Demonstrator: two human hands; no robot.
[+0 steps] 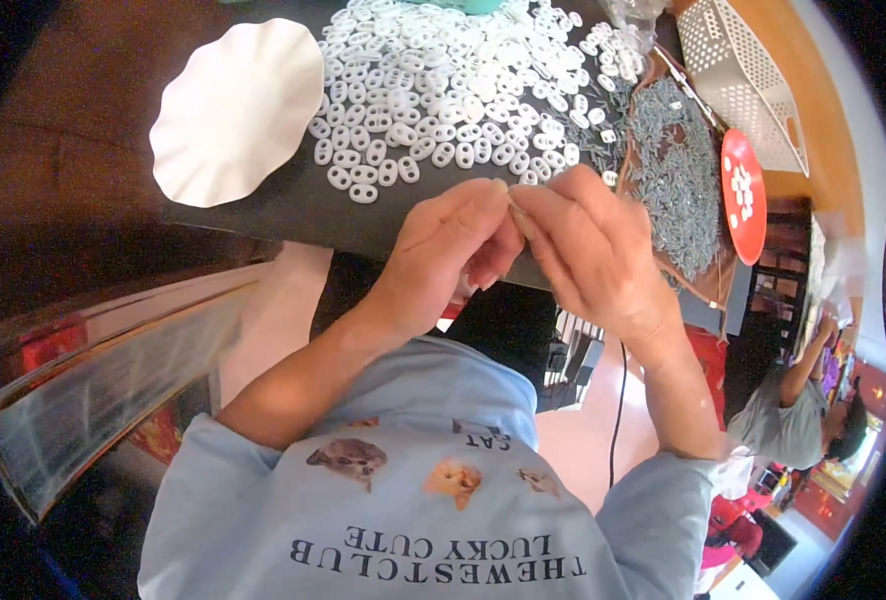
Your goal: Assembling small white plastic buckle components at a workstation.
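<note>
Hands (448,245) (603,255) pinched (contents unclear) near white pieces (423,80) on dark table (288,208), pinkish floor (585,450) below.

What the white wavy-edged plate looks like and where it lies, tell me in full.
The white wavy-edged plate is a broad, roughly oval piece with a scalloped rim and soft folds running inward. It looks smooth, perhaps plastic or ceramic. It lies face up on the dark tabletop, at the left. The white two-holed pieces spread close along its right side; whether any touches it, I cannot tell.
</note>
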